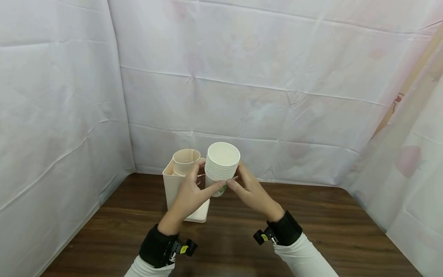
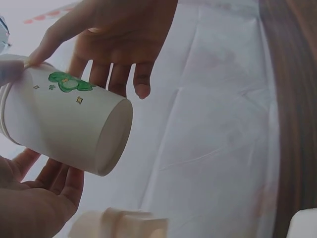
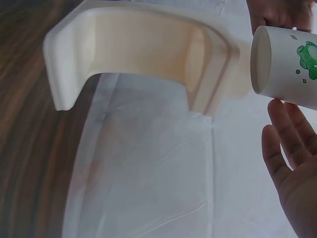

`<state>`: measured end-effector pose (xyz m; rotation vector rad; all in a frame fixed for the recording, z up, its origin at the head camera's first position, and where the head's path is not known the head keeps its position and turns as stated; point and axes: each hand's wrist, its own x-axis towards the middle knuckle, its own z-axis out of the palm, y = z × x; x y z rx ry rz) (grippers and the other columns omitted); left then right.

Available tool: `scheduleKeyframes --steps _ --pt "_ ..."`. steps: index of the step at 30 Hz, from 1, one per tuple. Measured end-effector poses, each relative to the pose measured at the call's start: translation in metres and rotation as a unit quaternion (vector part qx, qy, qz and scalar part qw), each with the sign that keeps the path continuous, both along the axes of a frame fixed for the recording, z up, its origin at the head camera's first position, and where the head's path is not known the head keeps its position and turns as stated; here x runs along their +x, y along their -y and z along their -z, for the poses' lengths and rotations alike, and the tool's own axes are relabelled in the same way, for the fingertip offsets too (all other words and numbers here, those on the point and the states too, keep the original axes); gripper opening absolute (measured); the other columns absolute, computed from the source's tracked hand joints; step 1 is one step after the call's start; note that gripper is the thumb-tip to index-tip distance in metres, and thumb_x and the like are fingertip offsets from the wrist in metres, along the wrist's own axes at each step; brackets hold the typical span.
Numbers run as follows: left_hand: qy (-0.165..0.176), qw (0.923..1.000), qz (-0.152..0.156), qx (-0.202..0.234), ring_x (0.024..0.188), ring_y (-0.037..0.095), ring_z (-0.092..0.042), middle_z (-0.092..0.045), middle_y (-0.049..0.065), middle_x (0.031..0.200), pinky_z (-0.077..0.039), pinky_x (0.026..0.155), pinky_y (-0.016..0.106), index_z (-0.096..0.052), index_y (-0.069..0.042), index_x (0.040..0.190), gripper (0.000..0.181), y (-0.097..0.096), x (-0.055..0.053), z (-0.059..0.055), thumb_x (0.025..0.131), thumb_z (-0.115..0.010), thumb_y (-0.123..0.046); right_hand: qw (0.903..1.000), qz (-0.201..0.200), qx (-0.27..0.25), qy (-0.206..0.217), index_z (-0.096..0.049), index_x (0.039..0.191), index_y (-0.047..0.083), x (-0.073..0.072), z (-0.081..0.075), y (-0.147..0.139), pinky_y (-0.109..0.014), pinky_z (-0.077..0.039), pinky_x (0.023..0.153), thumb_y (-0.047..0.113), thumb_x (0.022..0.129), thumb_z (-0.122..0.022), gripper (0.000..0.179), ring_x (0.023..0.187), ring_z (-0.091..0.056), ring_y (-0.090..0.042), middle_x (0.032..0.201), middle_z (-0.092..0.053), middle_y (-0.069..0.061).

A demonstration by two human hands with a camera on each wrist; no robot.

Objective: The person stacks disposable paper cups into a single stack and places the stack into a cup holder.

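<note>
A stack of white paper cups [image 1: 222,171] is held up above the table, rims toward the head camera and slightly tilted. My left hand [image 1: 192,195] grips its left side with the thumb across the front. From the right, my right hand [image 1: 255,193] holds the stack between thumb and fingers. In the left wrist view the outermost cup [image 2: 64,119] shows a green print and small stars, its bottom facing right. Just behind the left hand stands a cream plastic cup holder [image 1: 170,188] with a round tube [image 1: 186,159] at its top and a flat base [image 1: 199,214].
The dark wooden table [image 1: 311,227] stretches to the right of the holder. White patterned cloth [image 1: 242,84] hangs behind and on both sides. Each wrist wears a black band [image 1: 157,246] with a small camera.
</note>
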<state>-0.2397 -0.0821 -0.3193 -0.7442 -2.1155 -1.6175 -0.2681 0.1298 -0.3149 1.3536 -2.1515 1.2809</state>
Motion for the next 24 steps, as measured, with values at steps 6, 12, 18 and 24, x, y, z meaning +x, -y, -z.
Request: scheduleKeyframes --steps 6,12,18,24 --pt "-0.036 0.9989 -0.028 -0.011 0.125 0.028 -0.050 -0.048 0.006 0.139 -0.042 0.104 0.052 -0.041 -0.013 0.145 0.069 0.014 -0.006 -0.018 0.088 -0.079 -0.022 0.9999 0.007 0.004 -0.014 -0.014 0.160 0.022 -0.026 -0.007 0.013 -0.045 -0.048 0.091 0.044 0.107 -0.043 0.064 0.118 -0.053 -0.021 0.145 -0.044 -0.004" --pt "-0.060 0.9970 -0.045 -0.019 0.126 0.026 -0.049 -0.048 0.007 0.139 -0.041 0.104 0.050 -0.042 -0.010 0.144 0.069 0.025 -0.010 -0.028 0.088 -0.080 -0.020 0.9998 0.011 0.013 -0.012 -0.019 0.159 0.026 -0.030 -0.021 0.026 -0.046 -0.047 0.092 0.051 0.105 -0.042 0.064 0.116 -0.053 -0.017 0.141 -0.046 0.001" --pt "-0.053 0.9982 -0.027 0.010 0.125 0.024 -0.050 -0.049 0.005 0.138 -0.039 0.106 0.048 -0.041 -0.010 0.144 0.066 0.035 -0.017 -0.036 0.089 -0.078 -0.015 0.9997 0.015 0.016 -0.012 -0.022 0.157 0.022 -0.034 -0.031 0.037 -0.044 -0.046 0.095 0.053 0.105 -0.040 0.063 0.118 -0.052 -0.017 0.142 -0.046 0.000" --pt "-0.060 0.9978 -0.020 0.020 0.126 0.025 -0.047 -0.046 0.006 0.140 -0.035 0.110 0.046 -0.039 -0.007 0.144 0.065 0.044 -0.027 -0.046 0.091 -0.076 -0.013 0.9997 0.024 -0.002 -0.007 -0.020 0.158 0.023 -0.038 -0.038 0.051 -0.042 -0.046 0.095 0.056 0.105 -0.038 0.065 0.121 -0.052 -0.017 0.146 -0.044 -0.002"
